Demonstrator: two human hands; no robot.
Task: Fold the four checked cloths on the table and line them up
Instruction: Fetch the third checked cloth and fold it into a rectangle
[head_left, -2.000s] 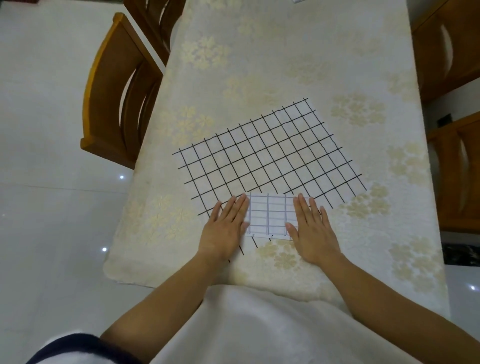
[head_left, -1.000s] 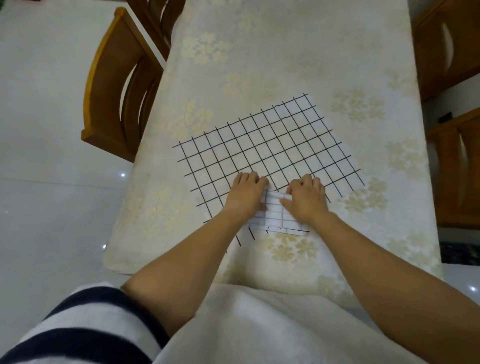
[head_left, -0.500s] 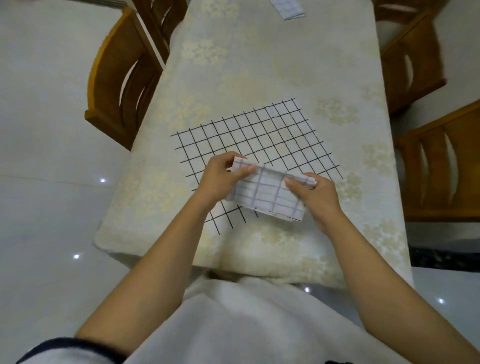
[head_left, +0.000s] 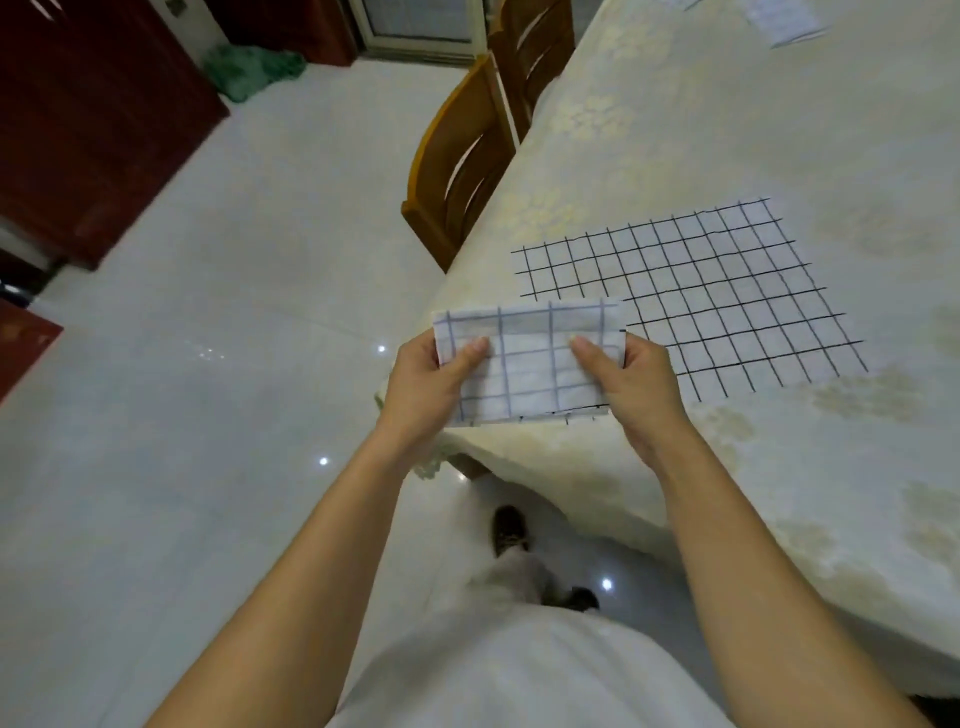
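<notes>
Both hands gripping the folded cloth (head_left: 530, 364) in the air off the table's (head_left: 675, 130) 7 o'clock corner: left hand (head_left: 431, 384) pinching its left edge, right hand (head_left: 631, 384) its right, thumbs on top. Risks: layers sliding apart w/ a loose pinch, folds opening; edge snagging the black-grid sheet (head_left: 691, 296) lying at 2 o'clock of the hands. More folded cloths (head_left: 779, 18) at 1 o'clock, far end; a crooked set-down is spoiling the line
</notes>
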